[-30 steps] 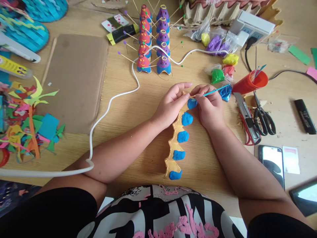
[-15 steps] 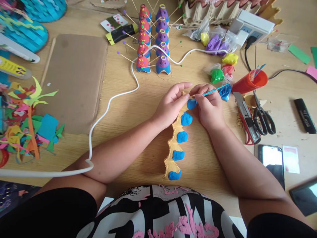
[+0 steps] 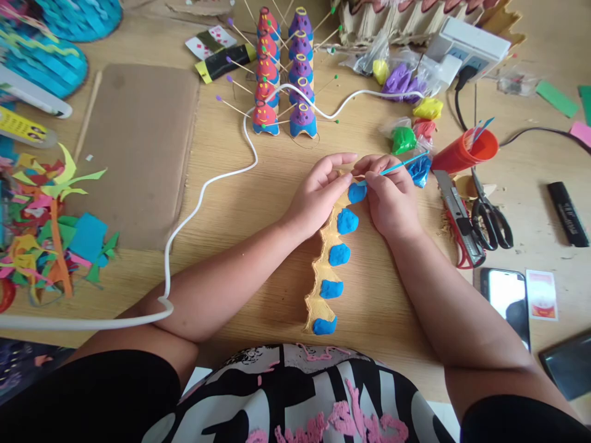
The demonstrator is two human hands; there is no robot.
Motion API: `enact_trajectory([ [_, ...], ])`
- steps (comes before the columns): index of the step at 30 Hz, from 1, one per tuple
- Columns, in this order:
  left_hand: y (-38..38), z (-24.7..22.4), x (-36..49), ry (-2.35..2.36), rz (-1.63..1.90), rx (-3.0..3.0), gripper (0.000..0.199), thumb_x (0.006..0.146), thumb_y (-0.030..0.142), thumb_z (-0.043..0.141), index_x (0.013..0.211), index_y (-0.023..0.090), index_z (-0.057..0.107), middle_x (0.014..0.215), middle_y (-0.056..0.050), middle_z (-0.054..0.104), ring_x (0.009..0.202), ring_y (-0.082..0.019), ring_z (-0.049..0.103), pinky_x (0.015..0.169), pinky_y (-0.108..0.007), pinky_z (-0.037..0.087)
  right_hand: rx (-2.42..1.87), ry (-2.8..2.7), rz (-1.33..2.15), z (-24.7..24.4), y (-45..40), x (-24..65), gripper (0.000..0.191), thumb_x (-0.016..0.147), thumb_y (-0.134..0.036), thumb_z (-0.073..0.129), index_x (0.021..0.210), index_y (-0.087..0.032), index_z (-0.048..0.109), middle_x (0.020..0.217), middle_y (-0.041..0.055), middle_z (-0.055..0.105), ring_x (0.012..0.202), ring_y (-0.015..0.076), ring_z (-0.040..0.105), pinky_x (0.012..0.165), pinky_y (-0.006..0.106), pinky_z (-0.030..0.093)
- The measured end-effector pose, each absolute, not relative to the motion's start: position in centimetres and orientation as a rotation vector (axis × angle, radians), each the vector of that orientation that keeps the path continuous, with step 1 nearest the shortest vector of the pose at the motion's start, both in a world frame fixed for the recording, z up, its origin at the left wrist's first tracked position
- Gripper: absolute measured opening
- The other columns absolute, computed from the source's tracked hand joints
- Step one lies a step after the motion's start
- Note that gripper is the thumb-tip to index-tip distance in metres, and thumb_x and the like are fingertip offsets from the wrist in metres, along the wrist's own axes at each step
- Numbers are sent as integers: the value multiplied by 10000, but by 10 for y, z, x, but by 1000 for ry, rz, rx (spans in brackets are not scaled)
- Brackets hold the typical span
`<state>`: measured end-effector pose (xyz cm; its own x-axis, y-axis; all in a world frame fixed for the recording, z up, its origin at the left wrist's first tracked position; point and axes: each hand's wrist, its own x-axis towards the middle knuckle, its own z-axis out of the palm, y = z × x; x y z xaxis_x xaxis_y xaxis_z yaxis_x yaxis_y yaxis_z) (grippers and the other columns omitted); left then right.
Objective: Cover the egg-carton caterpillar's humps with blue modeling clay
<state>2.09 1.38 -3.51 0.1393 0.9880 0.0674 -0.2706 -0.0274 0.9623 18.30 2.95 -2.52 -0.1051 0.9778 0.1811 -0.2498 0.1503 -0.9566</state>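
A yellow-painted strip of egg carton (image 3: pixel 317 306) lies lengthwise in front of me, with several flattened lumps of blue clay (image 3: pixel 339 254) along its right side. My left hand (image 3: pixel 318 200) grips the strip's far end between thumb and fingers. In my right hand (image 3: pixel 392 200), a thin blue stick (image 3: pixel 409 160) is pinched, slanting up to the right. The stick's lower tip reaches the farthest blue lump (image 3: pixel 357 193), close to my left thumb. Fingers partly hide that end of the strip.
Two rows of red and purple clay-covered carton figures (image 3: pixel 302 114) stand ahead, pins sticking out. A white cable (image 3: pixel 203 197) crosses the table. To the right are a red cup (image 3: pixel 455 154), a box cutter (image 3: pixel 459 215), scissors (image 3: pixel 492 221) and a phone (image 3: pixel 508 301); cardboard (image 3: pixel 138 154) lies left.
The blue stick has shifted slightly in my right fingers, and its tip now shows against the farthest blue lump. My left hand keeps its hold on the strip.
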Motion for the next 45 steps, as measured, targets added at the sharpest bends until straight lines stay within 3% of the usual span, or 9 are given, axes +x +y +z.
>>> enact_trajectory([
  [11, 14, -38, 22, 871, 1235, 1108, 326, 1050, 427, 749, 1345, 297, 704, 869, 15, 672, 960, -180, 757, 975, -376, 633, -843, -1163, 1293, -28, 31, 184, 512, 737, -613, 1011, 819, -279, 631, 970, -21, 737, 966, 193, 708, 978, 393, 621],
  [20, 12, -33, 21, 887, 1230, 1120, 301, 1049, 397, 733, 1330, 296, 703, 820, 14, 667, 959, -203, 768, 953, -392, 640, -897, -1174, 1273, -27, 32, 184, 562, 724, -655, 995, 814, -284, 583, 984, -9, 721, 957, 203, 699, 989, 431, 629],
  [27, 11, -30, 21, 904, 1224, 1100, 314, 1049, 396, 734, 1341, 289, 691, 906, -1, 732, 1038, -211, 780, 997, -395, 624, -872, -1174, 1325, -24, 33, 187, 536, 755, -633, 964, 763, -281, 560, 987, 1, 715, 984, 213, 700, 988, 425, 619],
  [38, 11, -32, 21, 898, 1234, 1123, 296, 1045, 387, 732, 1326, 297, 705, 845, 17, 714, 917, -182, 772, 921, -361, 646, -904, -1155, 1315, -26, 32, 185, 459, 771, -501, 963, 805, -280, 562, 995, -7, 712, 959, 196, 695, 1001, 420, 615],
  [45, 11, -32, 21, 871, 1212, 1095, 291, 1053, 359, 722, 1335, 291, 694, 868, 12, 720, 909, -185, 768, 940, -381, 625, -882, -1151, 1336, -26, 34, 186, 461, 754, -505, 968, 788, -277, 569, 990, -7, 732, 958, 199, 706, 992, 426, 624],
])
